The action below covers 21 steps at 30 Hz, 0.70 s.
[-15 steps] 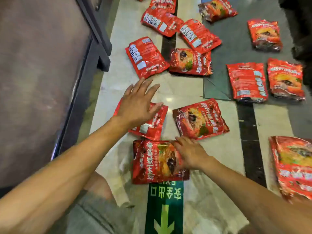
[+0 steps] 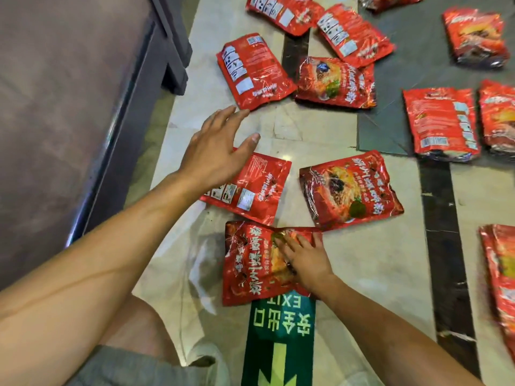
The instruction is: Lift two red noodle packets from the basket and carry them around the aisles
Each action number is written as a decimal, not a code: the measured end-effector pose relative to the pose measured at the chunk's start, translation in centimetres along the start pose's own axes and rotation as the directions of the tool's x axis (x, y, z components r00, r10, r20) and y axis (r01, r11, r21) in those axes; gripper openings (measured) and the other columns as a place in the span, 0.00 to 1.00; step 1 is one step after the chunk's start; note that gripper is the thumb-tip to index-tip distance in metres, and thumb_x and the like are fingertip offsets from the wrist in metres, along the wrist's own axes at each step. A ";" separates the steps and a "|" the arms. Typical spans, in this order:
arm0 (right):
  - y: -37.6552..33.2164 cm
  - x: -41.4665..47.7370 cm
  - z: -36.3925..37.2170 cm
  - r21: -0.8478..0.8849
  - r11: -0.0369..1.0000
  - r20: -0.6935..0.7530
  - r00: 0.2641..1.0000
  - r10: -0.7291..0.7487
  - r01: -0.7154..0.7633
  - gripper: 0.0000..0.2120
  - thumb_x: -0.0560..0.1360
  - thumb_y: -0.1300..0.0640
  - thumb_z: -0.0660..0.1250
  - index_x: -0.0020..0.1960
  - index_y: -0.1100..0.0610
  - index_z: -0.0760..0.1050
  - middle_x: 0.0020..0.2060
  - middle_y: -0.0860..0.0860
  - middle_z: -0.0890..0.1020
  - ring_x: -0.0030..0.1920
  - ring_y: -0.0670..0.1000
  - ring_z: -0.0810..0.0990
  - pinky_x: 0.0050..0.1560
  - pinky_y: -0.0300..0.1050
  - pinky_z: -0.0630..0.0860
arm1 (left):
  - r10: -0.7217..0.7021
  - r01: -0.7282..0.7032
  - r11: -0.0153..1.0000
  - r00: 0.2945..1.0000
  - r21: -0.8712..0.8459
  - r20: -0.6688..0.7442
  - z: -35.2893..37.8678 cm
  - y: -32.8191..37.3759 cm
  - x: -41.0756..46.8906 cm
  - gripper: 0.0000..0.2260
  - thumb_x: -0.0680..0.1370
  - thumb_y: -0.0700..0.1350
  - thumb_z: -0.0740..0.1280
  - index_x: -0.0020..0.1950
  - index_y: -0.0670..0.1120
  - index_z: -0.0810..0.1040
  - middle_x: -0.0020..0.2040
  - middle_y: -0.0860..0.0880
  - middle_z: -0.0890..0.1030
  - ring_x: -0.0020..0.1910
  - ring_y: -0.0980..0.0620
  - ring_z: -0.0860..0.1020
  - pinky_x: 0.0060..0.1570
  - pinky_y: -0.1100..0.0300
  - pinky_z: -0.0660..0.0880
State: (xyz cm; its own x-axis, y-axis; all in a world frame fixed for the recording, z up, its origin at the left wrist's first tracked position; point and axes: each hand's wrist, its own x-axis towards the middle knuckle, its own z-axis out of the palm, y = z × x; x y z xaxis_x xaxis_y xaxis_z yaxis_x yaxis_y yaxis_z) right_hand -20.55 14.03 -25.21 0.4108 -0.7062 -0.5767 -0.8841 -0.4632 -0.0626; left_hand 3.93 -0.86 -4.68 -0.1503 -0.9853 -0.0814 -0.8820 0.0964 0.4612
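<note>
- Your right hand (image 2: 303,260) lies flat, fingers straight and slightly spread, pressing on the nearest packet (image 2: 250,263); nothing is curled round it.
- That nearest packet is red, printed side up, lying flat on the floor (image 2: 320,135); its near edge touches the green exit sticker (image 2: 281,341).
- Your left hand (image 2: 217,151) is open, fingers stretched forward and thumb out, gripping nothing; it is over the far left corner of the second packet (image 2: 250,188). Cannot tell if it touches it.
- The second packet sits just beyond the nearest packet, label side up, tilted, its near corner touching or overlapping that packet's far edge.
- A third packet (image 2: 351,190), picture side up, lies just right of the second packet and beyond the nearest packet's right corner.
- Further out from the nearest packet: a label-side packet (image 2: 253,71) close ahead of your left fingertips, and a picture-side packet (image 2: 334,82) beside it.
- More red packets (image 2: 440,121) lie scattered well right of the nearest packet, some blurred.
- A dark panel (image 2: 69,107) stands well left of the nearest packet.
- Your knee in grey shorts (image 2: 125,366) is near and left of the exit sticker.
</note>
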 end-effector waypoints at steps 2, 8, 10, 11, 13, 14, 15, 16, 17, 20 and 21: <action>0.2 0.0 -0.6 0.066 0.998 -0.051 0.999 0.003 0.000 0.39 0.78 0.40 0.68 0.83 0.42 0.52 0.81 0.47 0.63 0.77 0.57 0.66 0.75 0.64 0.57 | -0.017 0.017 0.999 1.000 -0.048 -0.006 -0.1 -0.2 0.3 0.30 0.82 0.67 0.53 0.81 0.56 0.62 0.83 0.50 0.60 0.82 0.48 0.57 0.78 0.42 0.60; 1.7 -2.2 -3.3 0.345 0.939 -0.173 0.983 0.065 -0.002 0.37 0.72 0.32 0.70 0.78 0.35 0.61 0.67 0.41 0.80 0.64 0.50 0.80 0.57 0.49 0.76 | -0.097 0.089 0.967 0.995 -0.239 -0.023 -0.5 -1.1 1.4 0.25 0.85 0.64 0.53 0.80 0.56 0.64 0.81 0.51 0.64 0.80 0.49 0.62 0.74 0.50 0.60; 2.1 -3.5 -4.9 0.525 0.851 -0.195 0.972 0.129 -0.008 0.36 0.71 0.29 0.69 0.76 0.34 0.65 0.63 0.39 0.82 0.60 0.46 0.82 0.51 0.45 0.77 | -0.141 0.134 0.943 0.990 -0.304 0.001 -0.6 -1.5 1.8 0.25 0.85 0.64 0.53 0.79 0.55 0.65 0.80 0.50 0.66 0.79 0.49 0.64 0.73 0.51 0.61; 2.4 -4.0 -5.6 0.632 0.775 -0.188 0.967 0.172 -0.015 0.35 0.70 0.29 0.71 0.74 0.34 0.67 0.61 0.37 0.83 0.58 0.43 0.82 0.50 0.43 0.77 | -0.174 0.169 0.927 0.985 -0.336 0.014 -0.5 -1.9 2.1 0.25 0.85 0.64 0.52 0.79 0.55 0.66 0.80 0.50 0.67 0.78 0.49 0.64 0.73 0.51 0.61; 2.9 -4.5 -7.1 0.817 0.576 -0.165 0.952 0.259 -0.015 0.33 0.68 0.30 0.74 0.70 0.36 0.72 0.56 0.35 0.84 0.54 0.38 0.83 0.54 0.45 0.81 | -0.279 0.273 0.844 0.959 -0.462 0.056 -0.5 -2.2 2.6 0.27 0.85 0.65 0.51 0.79 0.53 0.66 0.80 0.50 0.67 0.78 0.48 0.65 0.74 0.52 0.61; 3.3 -4.4 -8.1 0.875 0.484 -0.167 0.939 0.302 0.000 0.32 0.67 0.31 0.76 0.68 0.37 0.75 0.55 0.35 0.85 0.54 0.38 0.83 0.56 0.48 0.82 | -0.351 0.333 0.735 0.932 -0.590 0.089 -0.4 -2.2 2.9 0.29 0.84 0.67 0.51 0.79 0.52 0.66 0.79 0.50 0.68 0.78 0.48 0.65 0.75 0.51 0.60; 3.6 -4.2 -9.2 0.911 0.411 -0.178 0.921 0.345 0.022 0.30 0.67 0.33 0.77 0.66 0.39 0.77 0.54 0.35 0.85 0.54 0.38 0.84 0.57 0.51 0.82 | -0.426 0.388 0.551 0.892 -0.739 0.151 -0.3 -2.1 3.1 0.33 0.83 0.69 0.50 0.80 0.51 0.66 0.79 0.49 0.68 0.79 0.46 0.65 0.77 0.48 0.60; 3.9 -3.8 -10.4 0.934 0.354 -0.195 0.902 0.386 0.050 0.27 0.68 0.36 0.78 0.64 0.40 0.79 0.53 0.36 0.86 0.54 0.39 0.84 0.59 0.52 0.82 | -0.473 0.428 0.318 0.845 -0.846 0.249 -0.2 -1.9 3.3 0.36 0.81 0.72 0.51 0.80 0.50 0.66 0.79 0.46 0.68 0.79 0.44 0.65 0.77 0.44 0.61; 4.1 -3.4 -11.8 0.947 0.312 -0.206 0.883 0.422 0.072 0.23 0.69 0.38 0.79 0.61 0.41 0.80 0.51 0.36 0.86 0.53 0.39 0.85 0.59 0.52 0.82 | -0.478 0.455 0.108 0.803 -0.884 0.355 -0.1 -1.5 3.3 0.39 0.79 0.74 0.51 0.80 0.49 0.65 0.79 0.44 0.68 0.79 0.42 0.64 0.77 0.41 0.61; 4.3 -2.1 -15.6 0.965 0.216 -0.238 0.841 0.486 0.148 0.19 0.70 0.42 0.80 0.59 0.44 0.82 0.50 0.40 0.87 0.51 0.43 0.86 0.58 0.55 0.82 | -0.343 0.585 -0.064 0.748 -0.809 0.568 0.7 0.0 2.8 0.52 0.67 0.82 0.55 0.81 0.48 0.63 0.78 0.42 0.69 0.77 0.38 0.67 0.69 0.37 0.68; 4.3 -1.5 -16.4 0.966 0.199 -0.244 0.834 0.494 0.164 0.20 0.70 0.40 0.79 0.59 0.45 0.83 0.50 0.42 0.88 0.51 0.45 0.87 0.58 0.57 0.82 | -0.269 0.633 -0.053 0.736 -0.773 0.621 1.2 0.5 2.7 0.53 0.64 0.82 0.57 0.79 0.47 0.65 0.75 0.41 0.72 0.74 0.37 0.72 0.66 0.36 0.71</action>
State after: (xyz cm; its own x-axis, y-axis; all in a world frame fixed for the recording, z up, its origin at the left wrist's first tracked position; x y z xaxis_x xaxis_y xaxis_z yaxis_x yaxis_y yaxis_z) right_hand -21.32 4.34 -11.21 -0.0401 -0.9488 -0.3134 -0.3240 0.3090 -0.8942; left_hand 2.54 -3.35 -5.72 -0.1510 -0.6636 -0.7327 0.2967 -0.7374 0.6068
